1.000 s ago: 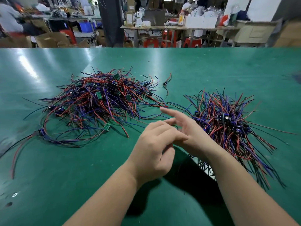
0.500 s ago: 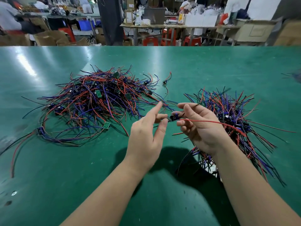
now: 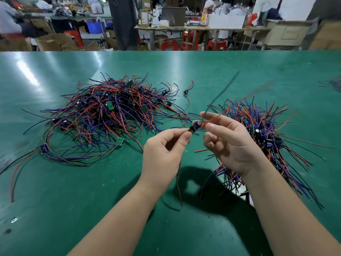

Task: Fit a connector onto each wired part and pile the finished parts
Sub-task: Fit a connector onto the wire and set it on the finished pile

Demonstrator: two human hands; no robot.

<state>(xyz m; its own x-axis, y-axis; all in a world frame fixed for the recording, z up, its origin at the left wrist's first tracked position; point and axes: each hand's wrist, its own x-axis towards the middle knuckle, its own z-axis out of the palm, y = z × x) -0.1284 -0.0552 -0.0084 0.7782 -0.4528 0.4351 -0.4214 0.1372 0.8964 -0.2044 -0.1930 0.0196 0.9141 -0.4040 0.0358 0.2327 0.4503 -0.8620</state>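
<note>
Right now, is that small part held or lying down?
Held: left hand and right hand pinch the wired part above the table.

Glossy green tabletop (image 3: 258, 74) (scuffed)

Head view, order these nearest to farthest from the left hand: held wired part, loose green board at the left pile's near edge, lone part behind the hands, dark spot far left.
1. wired part: pinched at the fingertips of the left hand, centre.
2. green board: to the hand's left.
3. lone part: farther back, slightly right.
4. dark spot: far left, near edge.
</note>
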